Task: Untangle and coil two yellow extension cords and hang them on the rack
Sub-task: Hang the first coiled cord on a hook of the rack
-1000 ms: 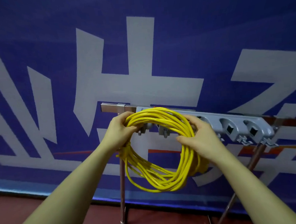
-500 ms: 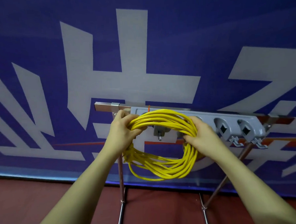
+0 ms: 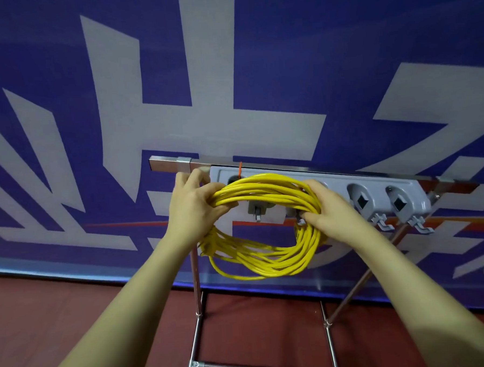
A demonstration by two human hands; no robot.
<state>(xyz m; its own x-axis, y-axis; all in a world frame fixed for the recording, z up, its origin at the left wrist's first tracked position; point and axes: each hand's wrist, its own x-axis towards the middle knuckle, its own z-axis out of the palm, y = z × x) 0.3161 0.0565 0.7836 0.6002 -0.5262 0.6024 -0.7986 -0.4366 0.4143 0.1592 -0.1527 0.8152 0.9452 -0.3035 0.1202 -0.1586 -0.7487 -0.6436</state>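
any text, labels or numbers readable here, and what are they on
Large pale grey characters on the blue banner behind the rack: cropped by the frame and partly hidden, so no whole character can be read.
Grey plastic hook rail on the metal rack: no print or label visible.
Coiled yellow extension cord, held by the left hand and right hand: no markings legible.
Nothing else carries writing.

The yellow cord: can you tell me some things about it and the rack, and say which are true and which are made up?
1. Both hands hold the yellow cord. True: the left hand and right hand grip it.
2. The cord lies on the floor. False: it is held up at the grey holder.
3. The cord is coiled in loops. True.
4. The wall behind is green. False: the banner is blue and white.
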